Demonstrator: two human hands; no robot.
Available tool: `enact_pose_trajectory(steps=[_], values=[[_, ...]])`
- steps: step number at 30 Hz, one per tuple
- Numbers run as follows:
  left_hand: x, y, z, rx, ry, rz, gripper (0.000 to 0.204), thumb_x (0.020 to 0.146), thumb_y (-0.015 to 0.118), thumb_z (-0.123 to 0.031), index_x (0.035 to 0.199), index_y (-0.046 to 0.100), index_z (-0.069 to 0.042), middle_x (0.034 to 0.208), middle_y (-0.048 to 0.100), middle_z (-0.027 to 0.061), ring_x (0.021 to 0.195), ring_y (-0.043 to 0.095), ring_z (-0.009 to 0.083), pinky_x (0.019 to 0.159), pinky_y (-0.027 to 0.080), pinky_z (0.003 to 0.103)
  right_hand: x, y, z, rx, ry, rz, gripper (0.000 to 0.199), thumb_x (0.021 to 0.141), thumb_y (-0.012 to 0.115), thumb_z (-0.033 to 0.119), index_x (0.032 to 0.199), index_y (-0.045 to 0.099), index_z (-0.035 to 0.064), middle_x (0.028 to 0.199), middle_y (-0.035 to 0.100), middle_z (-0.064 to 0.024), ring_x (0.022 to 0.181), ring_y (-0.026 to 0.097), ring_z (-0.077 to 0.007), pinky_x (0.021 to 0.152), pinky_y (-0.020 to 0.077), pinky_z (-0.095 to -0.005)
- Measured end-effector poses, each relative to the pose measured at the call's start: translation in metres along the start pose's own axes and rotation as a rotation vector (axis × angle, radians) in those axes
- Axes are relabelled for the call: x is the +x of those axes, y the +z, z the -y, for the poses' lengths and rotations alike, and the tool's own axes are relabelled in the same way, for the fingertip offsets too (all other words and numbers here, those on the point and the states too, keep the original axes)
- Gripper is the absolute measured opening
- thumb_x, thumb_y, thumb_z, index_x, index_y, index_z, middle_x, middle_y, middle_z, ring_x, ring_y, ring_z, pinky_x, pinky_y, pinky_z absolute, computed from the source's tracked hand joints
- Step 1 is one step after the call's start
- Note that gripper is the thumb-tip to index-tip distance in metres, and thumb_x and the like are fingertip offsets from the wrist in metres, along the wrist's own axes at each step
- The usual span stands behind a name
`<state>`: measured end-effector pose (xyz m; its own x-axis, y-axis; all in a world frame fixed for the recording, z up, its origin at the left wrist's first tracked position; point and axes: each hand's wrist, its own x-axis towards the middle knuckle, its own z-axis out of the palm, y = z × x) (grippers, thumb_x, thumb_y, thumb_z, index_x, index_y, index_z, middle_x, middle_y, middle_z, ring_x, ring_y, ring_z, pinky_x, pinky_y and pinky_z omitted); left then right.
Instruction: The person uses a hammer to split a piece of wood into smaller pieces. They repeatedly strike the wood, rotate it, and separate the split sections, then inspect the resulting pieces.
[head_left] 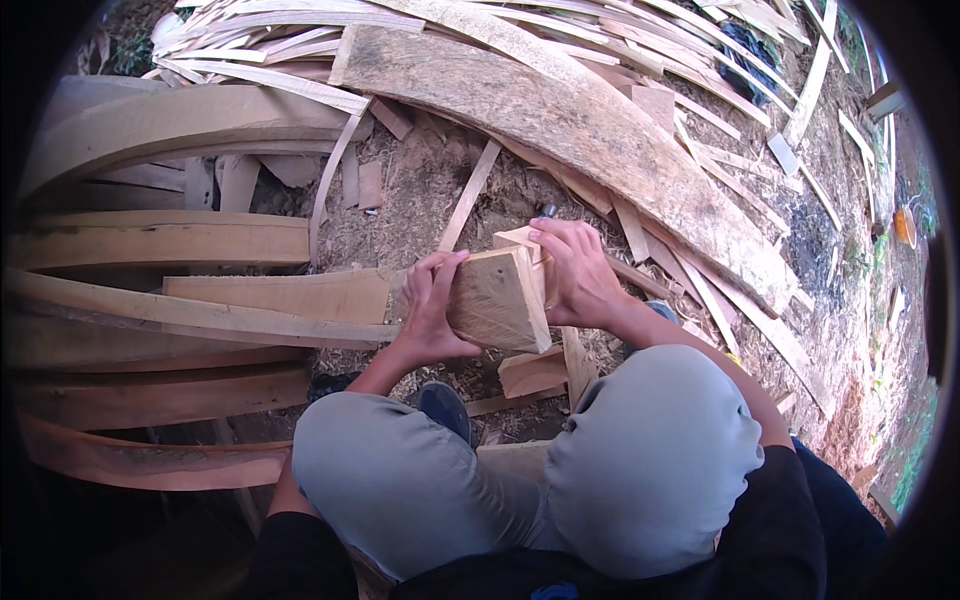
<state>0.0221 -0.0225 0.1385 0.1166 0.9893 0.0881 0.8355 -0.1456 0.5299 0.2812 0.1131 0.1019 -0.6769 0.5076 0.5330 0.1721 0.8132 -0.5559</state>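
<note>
In front of my knees I hold a squared wooden block (498, 303) with pale, rough-cut grain. My left hand (430, 315) grips its left side, the fingers over the top edge and the thumb low on the near face. My right hand (583, 275) is closed around the right and far side. Another pale wood edge (515, 238) shows just behind the block; whether it is a separate piece I cannot tell. Beyond the right hand's fingers pokes a small dark cylindrical end (547, 211), the rest of it hidden. Below the block lies a wooden offcut (531, 373).
Thick beams (160, 240) and curved timbers are stacked at the left. A long wide plank (560, 130) slants across the far side, with many thin strips (270, 30) behind it. Sawdust and scraps cover the ground. My shoe (445, 408) is beneath the block.
</note>
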Motion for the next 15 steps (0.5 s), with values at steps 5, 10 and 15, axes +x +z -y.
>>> enact_pose_trajectory(steps=[5,10,15], values=[[0.005,0.002,-0.004,0.001,0.007,-0.002,0.14,0.036,0.099,-0.028,0.159,0.032,-0.019,0.144,0.037,0.0147,0.135,0.034,0.0393,0.114,0.025,0.053,-0.003,0.015,0.0,-0.078,-0.014,-0.177,0.097,0.065,0.091,0.026,0.144,0.039,0.0039,0.139,0.05,-0.0214,0.131,0.049,-0.0386,0.11,0.037,-0.056],[0.003,0.0,-0.002,-0.029,0.001,0.022,0.139,0.037,0.099,-0.029,0.159,0.033,-0.019,0.145,0.037,0.0149,0.138,0.034,0.0395,0.116,0.023,0.054,0.004,-0.01,-0.009,0.082,0.025,0.077,0.099,0.063,0.095,0.023,0.144,0.041,0.0081,0.144,0.051,-0.0185,0.132,0.05,-0.0396,0.112,0.0389,-0.0529],[0.003,-0.005,0.0,0.059,0.129,0.057,0.139,0.037,0.099,-0.028,0.159,0.034,-0.02,0.145,0.038,0.0149,0.14,0.033,0.0402,0.117,0.023,0.055,0.035,-0.042,-0.015,0.163,0.058,0.333,0.092,0.062,0.096,0.027,0.142,0.054,0.0093,0.138,0.06,-0.0126,0.132,0.054,-0.0331,0.112,0.0428,-0.0456]])
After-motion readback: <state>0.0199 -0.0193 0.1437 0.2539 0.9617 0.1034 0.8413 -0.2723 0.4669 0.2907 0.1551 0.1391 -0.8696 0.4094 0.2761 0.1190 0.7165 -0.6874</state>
